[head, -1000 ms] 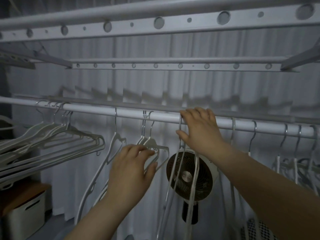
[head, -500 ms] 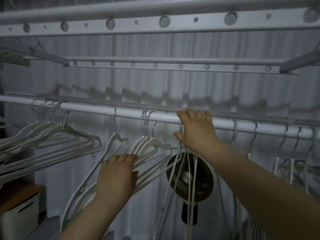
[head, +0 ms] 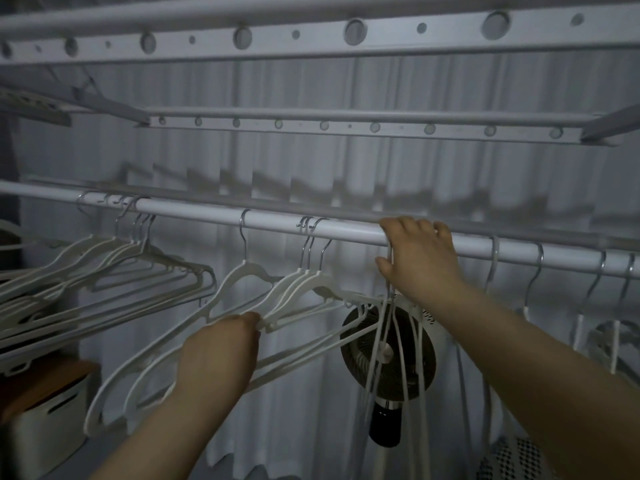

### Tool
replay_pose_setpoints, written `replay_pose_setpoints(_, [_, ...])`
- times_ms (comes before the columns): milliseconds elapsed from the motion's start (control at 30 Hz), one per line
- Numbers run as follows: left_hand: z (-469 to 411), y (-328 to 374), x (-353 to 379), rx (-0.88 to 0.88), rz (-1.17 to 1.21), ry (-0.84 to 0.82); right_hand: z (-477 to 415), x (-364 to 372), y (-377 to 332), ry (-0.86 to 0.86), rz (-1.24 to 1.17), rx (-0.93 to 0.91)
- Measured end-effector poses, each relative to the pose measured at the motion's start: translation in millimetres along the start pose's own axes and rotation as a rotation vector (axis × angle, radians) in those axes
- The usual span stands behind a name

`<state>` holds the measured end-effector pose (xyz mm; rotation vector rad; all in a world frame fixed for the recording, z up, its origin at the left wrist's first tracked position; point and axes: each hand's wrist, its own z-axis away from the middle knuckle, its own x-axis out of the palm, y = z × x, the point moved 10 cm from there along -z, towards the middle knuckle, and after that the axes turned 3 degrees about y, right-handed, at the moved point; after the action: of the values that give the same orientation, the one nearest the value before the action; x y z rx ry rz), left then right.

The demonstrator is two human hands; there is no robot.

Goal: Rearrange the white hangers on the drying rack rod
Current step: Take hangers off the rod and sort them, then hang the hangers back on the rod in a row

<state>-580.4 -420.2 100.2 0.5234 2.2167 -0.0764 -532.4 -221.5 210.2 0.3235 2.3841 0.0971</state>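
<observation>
While on the rod, white hangers in left hand grip.

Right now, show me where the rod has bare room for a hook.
Widest bare rod: between the left bunch and the single hanger. Shorter gaps flank the three hangers. Crowded: the left bunch and under the right hand.

1. Left hand: bare, nothing worn on it.
2. Left forearm: bare skin, unsleeved.
3. Right hand: bare as well.
4. Right forearm: bare skin, unsleeved.
</observation>
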Motion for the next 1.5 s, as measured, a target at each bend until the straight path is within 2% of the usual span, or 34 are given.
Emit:
replay_pose_setpoints(100, [-0.4,0.0,-6.6,-0.034,-0.044,0.007,1.7,-1.9,4.7,-0.001,0.002,0.009])
replay_pose_setpoints(267, [0.4,20.6,-39.0,0.136,-0.112,0.172,6.2,-5.1,11.6,0.000,0.008,0.008])
replay_pose_setpoints(367, [-3.1,18.8,-31.9,0.090,-0.125,0.045,8.6,-6.8,15.6,0.000,0.013,0.009])
replay_pose_setpoints(433, [-9.7,10.3,-28.4,0.008,-0.125,0.054,10.2,-8.0,19.1,-0.001,0.017,0.010])
replay_pose_setpoints(600, [-22.2,32.2,-37.3,0.053,-0.094,0.136,14.1,-11.4,24.2,0.000,0.010,-0.020])
replay_pose_setpoints(900, [-34.5,78.0,-3.4,0.099,-0.157,-0.038,25.8,-16.5,30.7,-0.017,-0.004,-0.080])
replay_pose_setpoints(1033, [-15.0,71.5,13.7,0.084,-0.153,-0.109,35.4,-28.1,22.9,0.037,-0.036,-0.148])
replay_pose_setpoints(1100, [-2.0,59.0,13.2,0.053,-0.124,-0.114,43.6,-33.1,6.2,0.063,-0.029,-0.270])
replay_pose_setpoints(1267, [40.4,19.8,-0.9,-0.037,-0.057,-0.167,76.0,-3.3,-58.5,-0.153,-0.057,-0.611])
replay_pose_setpoints(1400, [85.8,-22.7,-32.5,-0.147,-0.038,-0.188,93.8,11.9,-94.2,-0.354,-0.140,-0.610])
replay_pose_setpoints(1500, [114.4,-51.7,-69.6,-0.215,-0.045,-0.136,102.7,10.8,-113.2,-0.450,-0.168,-0.571])
